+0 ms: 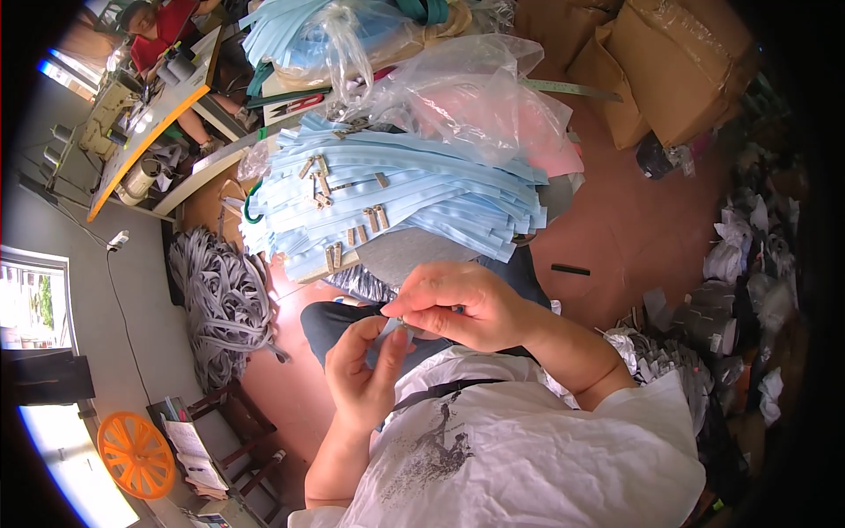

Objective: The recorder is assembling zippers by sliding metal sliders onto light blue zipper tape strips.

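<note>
My left hand (365,361) pinches the end of a light blue zipper tape (387,331) between thumb and fingers, above my lap. My right hand (471,304) meets it from the right, thumb and forefinger pinched at a small metal piece (403,324) on the tape; my fingers hide most of it. Beyond my hands, a thick pile of light blue zipper tapes (422,185) lies across a work surface, cut ends toward the right. Several small metal zipper pulls (376,217) are scattered over the pile's left part.
Red-handled thread snips (297,106) and clear plastic bags (475,84) lie behind the pile. Grey strips (220,304) are heaped on the floor at left. Cardboard boxes (673,70) stand far right. A person in red (163,40) sits by a sewing table (154,132).
</note>
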`<state>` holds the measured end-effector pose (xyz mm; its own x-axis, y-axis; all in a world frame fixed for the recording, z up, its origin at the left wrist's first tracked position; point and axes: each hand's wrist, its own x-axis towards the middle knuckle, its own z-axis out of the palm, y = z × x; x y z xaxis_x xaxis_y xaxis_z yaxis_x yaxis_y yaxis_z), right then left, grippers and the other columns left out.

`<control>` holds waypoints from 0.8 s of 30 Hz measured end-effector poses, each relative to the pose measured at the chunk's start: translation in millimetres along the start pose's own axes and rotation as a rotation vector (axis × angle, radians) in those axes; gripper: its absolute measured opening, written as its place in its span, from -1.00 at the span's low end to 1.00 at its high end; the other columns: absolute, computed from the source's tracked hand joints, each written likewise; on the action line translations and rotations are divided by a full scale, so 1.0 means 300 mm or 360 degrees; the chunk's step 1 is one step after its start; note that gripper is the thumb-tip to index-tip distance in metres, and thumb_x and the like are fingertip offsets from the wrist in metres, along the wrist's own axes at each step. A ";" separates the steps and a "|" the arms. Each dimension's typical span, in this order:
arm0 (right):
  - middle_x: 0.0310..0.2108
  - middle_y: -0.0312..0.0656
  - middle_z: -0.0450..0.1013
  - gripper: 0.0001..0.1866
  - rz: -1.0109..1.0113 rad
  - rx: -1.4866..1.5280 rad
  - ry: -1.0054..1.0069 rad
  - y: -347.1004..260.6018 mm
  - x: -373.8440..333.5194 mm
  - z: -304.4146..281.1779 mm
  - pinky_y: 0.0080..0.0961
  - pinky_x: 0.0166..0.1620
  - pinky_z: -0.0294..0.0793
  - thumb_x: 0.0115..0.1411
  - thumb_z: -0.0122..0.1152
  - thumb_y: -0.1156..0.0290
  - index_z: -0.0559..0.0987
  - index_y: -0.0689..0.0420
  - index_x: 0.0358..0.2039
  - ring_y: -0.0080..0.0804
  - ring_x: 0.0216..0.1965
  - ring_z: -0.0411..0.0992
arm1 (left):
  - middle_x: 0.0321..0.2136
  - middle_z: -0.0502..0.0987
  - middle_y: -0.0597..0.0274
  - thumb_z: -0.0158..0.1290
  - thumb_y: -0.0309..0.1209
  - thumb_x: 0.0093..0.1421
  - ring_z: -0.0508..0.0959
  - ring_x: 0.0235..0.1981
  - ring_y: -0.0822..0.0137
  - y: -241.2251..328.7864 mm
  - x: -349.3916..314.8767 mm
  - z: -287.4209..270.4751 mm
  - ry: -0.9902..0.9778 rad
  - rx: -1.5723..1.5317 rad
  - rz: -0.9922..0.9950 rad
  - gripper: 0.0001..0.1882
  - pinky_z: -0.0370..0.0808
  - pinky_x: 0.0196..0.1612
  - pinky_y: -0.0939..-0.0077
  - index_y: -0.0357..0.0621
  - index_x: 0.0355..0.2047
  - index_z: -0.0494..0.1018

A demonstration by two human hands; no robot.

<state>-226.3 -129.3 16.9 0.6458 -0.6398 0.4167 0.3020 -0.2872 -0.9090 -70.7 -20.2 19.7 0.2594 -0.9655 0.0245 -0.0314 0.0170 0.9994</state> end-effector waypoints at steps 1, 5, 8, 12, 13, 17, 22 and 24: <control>-0.36 -0.29 0.49 -0.85 0.0001 -0.0002 0.0002 -0.004 0.003 -0.007 -0.67 -0.42 0.37 0.22 0.21 0.57 0.60 0.24 -0.18 -0.64 -0.48 0.38 | -0.45 0.57 0.20 0.10 -0.53 0.25 0.57 -0.46 0.49 0.002 0.001 0.002 -0.0007 -0.0043 -0.0001 -0.86 0.48 -0.36 0.65 -0.40 -0.27 0.43; -0.33 -0.26 0.53 -0.85 0.0166 -0.0063 -0.0061 -0.021 0.005 -0.028 -0.66 -0.39 0.44 0.17 0.25 0.60 0.60 0.24 -0.21 -0.60 -0.43 0.47 | -0.44 0.58 0.20 0.10 -0.53 0.25 0.57 -0.45 0.49 0.005 -0.004 -0.007 -0.0003 -0.0089 -0.0048 -0.86 0.48 -0.35 0.65 -0.40 -0.27 0.43; -0.37 -0.27 0.55 -0.84 0.0362 0.0100 -0.0041 -0.012 -0.010 -0.032 -0.67 -0.38 0.43 0.17 0.27 0.57 0.62 0.22 -0.21 -0.63 -0.43 0.46 | -0.44 0.58 0.20 0.10 -0.53 0.26 0.57 -0.44 0.49 0.007 -0.002 -0.010 -0.0030 -0.0108 -0.0058 -0.86 0.47 -0.34 0.66 -0.40 -0.27 0.43; -0.43 -0.34 0.56 -0.85 0.0371 0.0083 -0.0014 -0.006 -0.010 -0.035 -0.73 -0.43 0.39 0.16 0.30 0.52 0.65 0.18 -0.23 -0.72 -0.49 0.43 | -0.45 0.58 0.21 0.11 -0.52 0.25 0.56 -0.44 0.50 0.011 -0.003 -0.011 -0.0027 -0.0085 -0.0046 -0.85 0.47 -0.34 0.67 -0.40 -0.27 0.43; -0.43 -0.34 0.56 -0.85 0.0372 0.0083 -0.0015 -0.004 -0.008 -0.035 -0.73 -0.43 0.39 0.16 0.30 0.52 0.65 0.18 -0.23 -0.72 -0.49 0.43 | -0.46 0.58 0.21 0.11 -0.52 0.25 0.56 -0.44 0.50 0.012 -0.003 -0.011 -0.0027 -0.0083 -0.0051 -0.85 0.47 -0.34 0.67 -0.39 -0.27 0.43; -0.44 -0.35 0.57 -0.88 0.0322 0.0092 -0.0006 -0.001 -0.005 -0.034 -0.74 -0.48 0.35 0.16 0.31 0.51 0.66 0.15 -0.27 -0.74 -0.53 0.41 | -0.47 0.58 0.21 0.11 -0.52 0.25 0.56 -0.44 0.50 0.007 -0.005 -0.013 -0.0029 -0.0063 -0.0032 -0.85 0.46 -0.35 0.67 -0.39 -0.27 0.43; -0.46 -0.35 0.59 -0.88 0.0454 0.0107 -0.0029 -0.009 -0.004 -0.042 -0.73 -0.52 0.34 0.14 0.34 0.48 0.67 0.13 -0.28 -0.74 -0.57 0.39 | -0.48 0.58 0.21 0.11 -0.51 0.25 0.56 -0.46 0.50 0.007 -0.005 -0.013 -0.0036 -0.0082 -0.0029 -0.85 0.46 -0.37 0.68 -0.40 -0.28 0.43; -0.46 -0.35 0.60 -0.89 0.0402 0.0116 -0.0042 -0.011 -0.002 -0.043 -0.73 -0.51 0.34 0.14 0.35 0.47 0.67 0.12 -0.29 -0.75 -0.58 0.40 | -0.44 0.55 0.22 0.09 -0.52 0.27 0.55 -0.44 0.50 0.005 -0.008 -0.027 -0.0100 -0.0029 -0.0031 -0.84 0.48 -0.35 0.65 -0.41 -0.23 0.41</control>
<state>-236.7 -137.2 19.4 0.7249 -0.6655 0.1778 0.1781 -0.0682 -0.9816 -63.6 -15.6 21.2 0.1984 -0.9801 0.0037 -0.0092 0.0019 1.0000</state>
